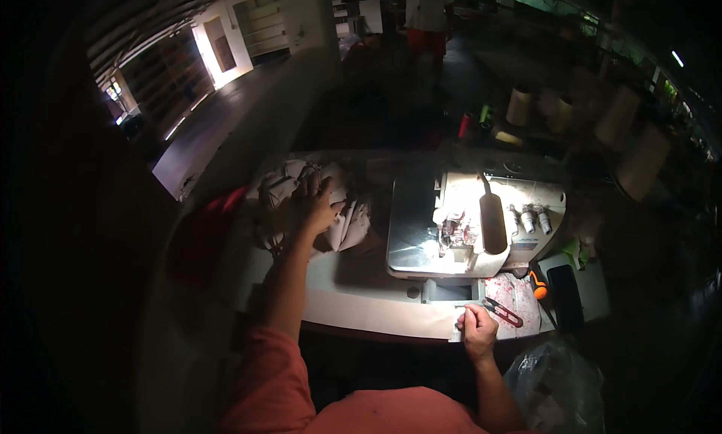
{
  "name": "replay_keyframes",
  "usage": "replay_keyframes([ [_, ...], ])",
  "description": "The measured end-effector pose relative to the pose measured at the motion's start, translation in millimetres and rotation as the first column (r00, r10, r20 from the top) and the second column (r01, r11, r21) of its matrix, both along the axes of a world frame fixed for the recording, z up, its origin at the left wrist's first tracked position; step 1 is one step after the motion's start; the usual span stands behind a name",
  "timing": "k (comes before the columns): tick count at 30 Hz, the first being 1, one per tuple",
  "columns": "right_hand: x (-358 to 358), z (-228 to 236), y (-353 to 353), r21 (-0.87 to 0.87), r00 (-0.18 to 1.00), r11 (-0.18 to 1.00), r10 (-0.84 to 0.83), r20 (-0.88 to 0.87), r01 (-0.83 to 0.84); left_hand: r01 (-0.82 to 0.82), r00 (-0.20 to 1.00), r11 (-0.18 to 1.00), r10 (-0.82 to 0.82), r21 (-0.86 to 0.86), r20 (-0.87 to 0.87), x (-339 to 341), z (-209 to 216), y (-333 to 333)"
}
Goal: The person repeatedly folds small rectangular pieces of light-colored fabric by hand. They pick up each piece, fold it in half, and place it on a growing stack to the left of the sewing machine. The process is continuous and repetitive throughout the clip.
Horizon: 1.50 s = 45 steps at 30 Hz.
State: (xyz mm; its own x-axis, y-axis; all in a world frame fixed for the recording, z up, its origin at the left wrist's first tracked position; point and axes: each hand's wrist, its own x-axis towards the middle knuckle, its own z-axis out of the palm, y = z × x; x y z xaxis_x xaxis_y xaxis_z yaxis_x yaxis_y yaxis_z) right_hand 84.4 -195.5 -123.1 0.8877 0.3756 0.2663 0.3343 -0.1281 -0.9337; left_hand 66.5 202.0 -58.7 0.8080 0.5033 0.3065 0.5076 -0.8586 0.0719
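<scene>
My left hand (322, 210) reaches out over a heap of pale folded cloth pieces (348, 227), fingers spread and resting on it. Near the table's front edge my right hand (478, 333) is closed, thumb uppermost. A small whitish bit shows beside its fingers, but what they hold I cannot make out. A long pale band (376, 315) runs along the front edge up to that hand; whether it is cloth or tabletop is unclear. Just beyond the right hand lie red-handled thread snips (504, 312). The sewing machine (470, 223) stands between and beyond my hands, brightly lit.
An orange-handled tool (538, 285) and a dark phone-like slab (564, 292) lie right of the machine. Thread cones (519, 105) stand behind it. A clear plastic bag (556, 385) is at lower right. Red cloth (207, 235) lies left of the heap. Another person (427, 28) stands far off.
</scene>
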Motion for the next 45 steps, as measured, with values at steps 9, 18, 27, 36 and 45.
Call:
replay_keyframes([
  [9,0,-4,0,-0.021,1.000,1.000,0.011,0.011,-0.011,0.557,0.789,0.576,-0.141,-0.598,0.598,-80,84,-71],
  [18,-1,-2,6,-0.003,0.997,1.000,0.029,-0.076,-0.030,0.919,0.263,-0.004,-0.739,-0.394,0.621,-137,224,-215],
  [27,-2,7,4,-0.010,0.999,0.999,0.040,-0.034,-0.040,0.736,-0.211,-0.677,-0.273,-0.031,0.939,-117,210,-266],
  [36,2,-5,-6,0.037,0.996,0.999,0.015,-0.082,-0.012,0.697,-0.008,-0.712,0.106,0.082,0.994,-121,213,-289],
  [45,0,1,3,0.001,0.998,0.999,0.042,-0.041,-0.042,0.620,-0.132,-0.642,0.482,0.451,0.866,-102,187,-330],
])
